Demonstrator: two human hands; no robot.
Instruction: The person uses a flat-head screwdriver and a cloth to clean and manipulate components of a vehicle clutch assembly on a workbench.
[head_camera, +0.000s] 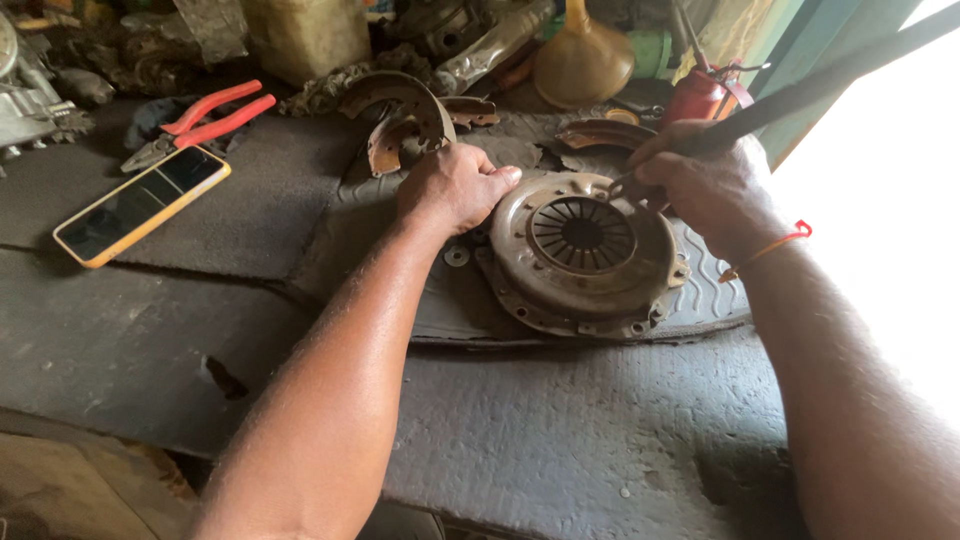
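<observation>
Rusty and brown with grime, the round steel clutch pressure plate with its ring of spring fingers (585, 255) lies flat on a dark ribbed rubber mat (715, 295) spread over the worn grey workbench (560, 440), right of the middle of the view. What could go wrong, as I judge it: the long dark metal bar (800, 95) held at the plate's far rim might skid off the rusted edge under pressure, since it seems to bear on a small contact patch; the plate could then jump sideways on the mat, and the thumb pressed beside the rim would be close to a sharp, flaking edge. The small loose washer (457, 256) lying just beside the plate might also be knocked away. The left hand (452, 188) rests knuckles up against the plate's left rim, its fingers curled into a loose fist with the thumb stretched along the edge, bracing the plate and not enclosing it; the forearm runs up from the lower edge of the view. The right hand (705, 180), an orange thread at its wrist, is clenched around the bar's lower end, and the bar slants away to the upper right. Curved rusty brake shoes (405, 110) lie beyond the left hand; red-handled pliers (205, 120) and a yellow-cased phone (140, 205) lie well apart on the left.
</observation>
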